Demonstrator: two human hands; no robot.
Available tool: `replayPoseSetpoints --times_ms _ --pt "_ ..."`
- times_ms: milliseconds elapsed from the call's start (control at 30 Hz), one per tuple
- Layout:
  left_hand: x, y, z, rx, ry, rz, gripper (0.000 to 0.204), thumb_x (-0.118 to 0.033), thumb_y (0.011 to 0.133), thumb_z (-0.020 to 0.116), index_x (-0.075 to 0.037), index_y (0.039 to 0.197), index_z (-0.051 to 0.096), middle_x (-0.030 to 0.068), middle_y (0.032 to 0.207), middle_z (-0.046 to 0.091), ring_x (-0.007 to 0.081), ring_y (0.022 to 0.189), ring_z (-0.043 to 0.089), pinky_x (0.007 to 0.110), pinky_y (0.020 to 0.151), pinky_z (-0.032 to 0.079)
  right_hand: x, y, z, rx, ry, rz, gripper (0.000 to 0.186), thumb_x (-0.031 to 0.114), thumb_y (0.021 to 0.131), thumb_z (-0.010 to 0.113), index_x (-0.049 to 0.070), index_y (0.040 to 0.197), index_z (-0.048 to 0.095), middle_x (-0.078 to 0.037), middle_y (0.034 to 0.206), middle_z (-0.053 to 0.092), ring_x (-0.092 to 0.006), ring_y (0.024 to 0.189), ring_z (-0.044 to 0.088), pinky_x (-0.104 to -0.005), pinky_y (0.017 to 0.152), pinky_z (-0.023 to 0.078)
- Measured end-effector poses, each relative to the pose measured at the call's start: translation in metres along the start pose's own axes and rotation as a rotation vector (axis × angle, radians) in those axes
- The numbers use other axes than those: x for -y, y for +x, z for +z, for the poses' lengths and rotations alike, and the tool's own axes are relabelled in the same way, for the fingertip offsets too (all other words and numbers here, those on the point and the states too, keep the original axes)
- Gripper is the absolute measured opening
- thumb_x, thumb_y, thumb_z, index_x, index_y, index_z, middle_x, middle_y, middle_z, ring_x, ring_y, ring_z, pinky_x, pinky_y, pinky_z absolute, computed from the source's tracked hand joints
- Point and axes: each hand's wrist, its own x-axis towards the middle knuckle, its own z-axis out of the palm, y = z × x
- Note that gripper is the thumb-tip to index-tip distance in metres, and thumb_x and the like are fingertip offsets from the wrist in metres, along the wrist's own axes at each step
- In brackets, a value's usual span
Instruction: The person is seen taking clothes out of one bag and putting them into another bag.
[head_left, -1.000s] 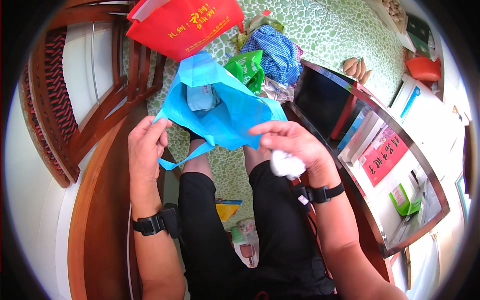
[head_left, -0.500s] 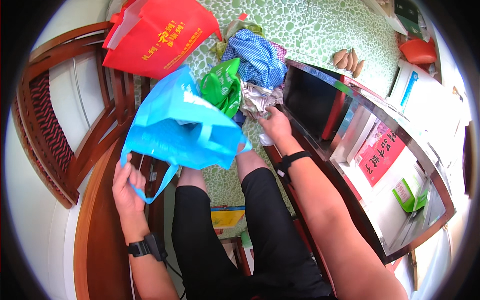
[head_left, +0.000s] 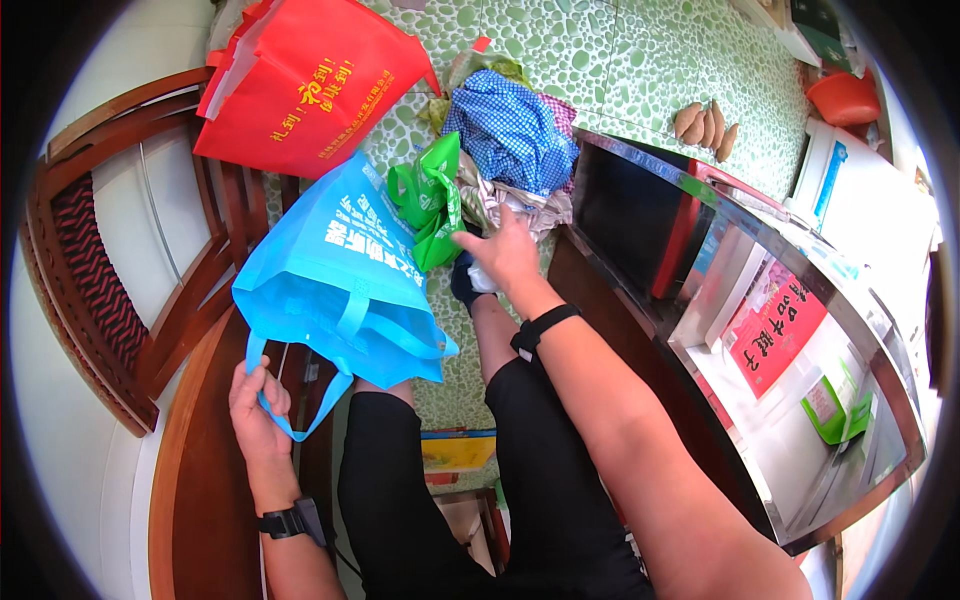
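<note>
My left hand (head_left: 262,405) is closed round a strap of a light blue shopping bag (head_left: 335,250), whose mouth tilts toward me above my legs. My right hand (head_left: 508,258) reaches over the floor, its thumb pointing toward a folded green bag (head_left: 430,205). A crumpled white thing (head_left: 482,280) shows under that hand and seems held in its lower fingers, which are mostly hidden; its kind is unclear. Just beyond my fingertips lies a striped pale cloth (head_left: 545,212), below a blue checked cloth (head_left: 510,130) on a heap.
A large red bag (head_left: 315,85) stands at the far left, beside a wooden chair (head_left: 110,260). On my right is a metal-edged glass cabinet (head_left: 800,370). Several brown tubers (head_left: 705,130) lie on the green pebble-patterned floor (head_left: 560,60). An orange basin (head_left: 842,98) sits at the far right.
My right hand has moved left, away from the cabinet, and the white thing has shifted with it. The blue bag has swung left and turned, showing more of its printed side.
</note>
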Motion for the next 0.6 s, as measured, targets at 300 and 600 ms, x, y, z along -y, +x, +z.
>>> replayPoseSetpoints --times_ms 300,600 --pt "0.011 -0.016 0.025 0.069 0.159 -0.014 0.016 -0.015 0.098 0.059 -0.001 0.105 0.063 0.0014 0.059 0.051 0.0087 0.048 0.043 0.024 0.047 0.031 0.019 0.052 0.047 -0.074 0.003 0.304 0.098 0.044 0.070 0.089 -0.006 0.135 0.035 -0.034 0.134 0.054 -0.0438 0.111 0.067 -0.0462 0.090 0.058" --pt "0.010 -0.012 0.051 0.085 0.149 0.012 0.016 -0.014 0.098 0.060 -0.001 0.106 0.064 0.0010 0.060 0.051 0.0077 0.048 0.043 0.023 0.047 0.031 -0.040 0.046 0.027 0.045 0.141 -0.043 0.037 0.028 0.076 0.075 0.001 0.100 0.075 -0.028 0.095 0.073 -0.0431 0.093 0.071 -0.0477 0.085 0.056"
